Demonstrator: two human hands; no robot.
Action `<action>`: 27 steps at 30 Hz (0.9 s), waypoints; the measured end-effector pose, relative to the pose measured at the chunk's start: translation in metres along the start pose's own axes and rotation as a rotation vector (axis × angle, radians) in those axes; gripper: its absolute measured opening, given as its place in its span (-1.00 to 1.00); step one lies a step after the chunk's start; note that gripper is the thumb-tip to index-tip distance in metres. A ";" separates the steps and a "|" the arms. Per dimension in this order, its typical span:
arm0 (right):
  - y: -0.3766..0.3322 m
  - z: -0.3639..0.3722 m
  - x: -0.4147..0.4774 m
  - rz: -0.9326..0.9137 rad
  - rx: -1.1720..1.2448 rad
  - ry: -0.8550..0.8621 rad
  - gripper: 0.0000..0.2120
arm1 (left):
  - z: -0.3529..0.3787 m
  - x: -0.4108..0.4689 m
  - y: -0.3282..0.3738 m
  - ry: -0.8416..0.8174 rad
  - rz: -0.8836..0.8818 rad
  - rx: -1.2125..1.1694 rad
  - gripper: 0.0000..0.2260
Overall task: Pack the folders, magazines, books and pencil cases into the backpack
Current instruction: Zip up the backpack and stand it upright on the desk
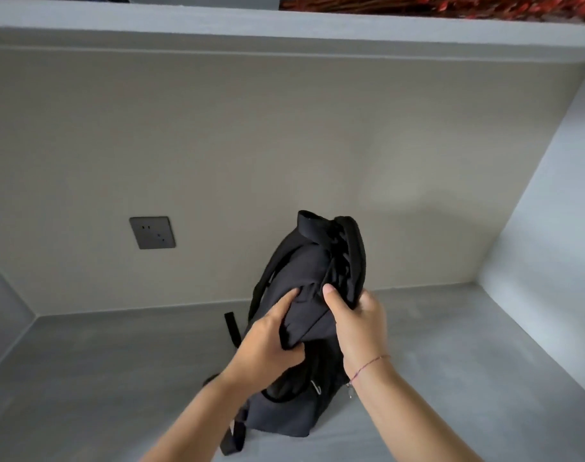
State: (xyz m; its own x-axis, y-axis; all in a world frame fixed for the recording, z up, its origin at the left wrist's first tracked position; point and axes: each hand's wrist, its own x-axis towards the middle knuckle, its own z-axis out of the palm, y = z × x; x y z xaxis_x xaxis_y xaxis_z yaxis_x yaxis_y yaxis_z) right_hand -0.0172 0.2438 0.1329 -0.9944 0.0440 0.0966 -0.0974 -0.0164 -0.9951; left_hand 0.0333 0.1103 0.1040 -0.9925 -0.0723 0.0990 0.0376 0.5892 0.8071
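Observation:
A black backpack point(304, 268) stands upright on the grey desk surface point(117, 378), its top leaning toward the back wall. My left hand point(267, 345) grips a fold of the fabric on its near side, thumb on top. My right hand point(354, 325) grips the bag's right side, thumb pressed by the zipper seam and fingers hidden behind the fabric. A thin bracelet circles the right wrist. Black straps point(232, 330) hang at the bag's left and below it. No folders, magazines, books or pencil cases are in view.
A dark wall socket point(152, 232) sits on the beige back wall to the left of the bag. Grey side walls close in the desk at left and right. A shelf point(284, 31) overhead carries red dried branches point(451, 5).

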 end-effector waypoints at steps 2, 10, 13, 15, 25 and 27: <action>0.003 0.011 -0.014 -0.047 -0.048 -0.037 -0.76 | -0.030 0.005 -0.010 -0.079 0.014 0.135 -0.27; -0.011 0.042 -0.011 -0.153 -0.239 -0.463 -0.76 | -0.040 -0.026 -0.039 0.178 -0.057 -0.282 -0.18; -0.009 0.050 -0.005 -0.183 -0.370 -0.569 -0.59 | -0.006 -0.033 -0.037 0.422 -0.157 -0.204 0.06; -0.005 0.051 -0.004 -0.189 -0.369 -0.673 -0.51 | 0.008 -0.032 -0.034 0.599 -0.258 -0.070 0.06; 0.019 0.002 0.048 -0.302 -0.203 -0.061 -0.79 | -0.012 -0.011 -0.044 0.661 -0.223 0.024 -0.35; 0.032 -0.014 0.074 -0.260 -0.312 -0.045 -0.56 | -0.018 -0.007 -0.048 0.667 -0.240 -0.003 -0.38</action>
State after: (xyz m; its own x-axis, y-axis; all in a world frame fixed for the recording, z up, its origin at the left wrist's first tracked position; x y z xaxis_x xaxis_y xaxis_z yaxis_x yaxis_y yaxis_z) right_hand -0.0932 0.2604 0.1075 -0.9399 -0.0371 0.3395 -0.3350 0.2937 -0.8953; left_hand 0.0408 0.0679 0.0751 -0.6905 -0.6776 0.2530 -0.1720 0.4935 0.8526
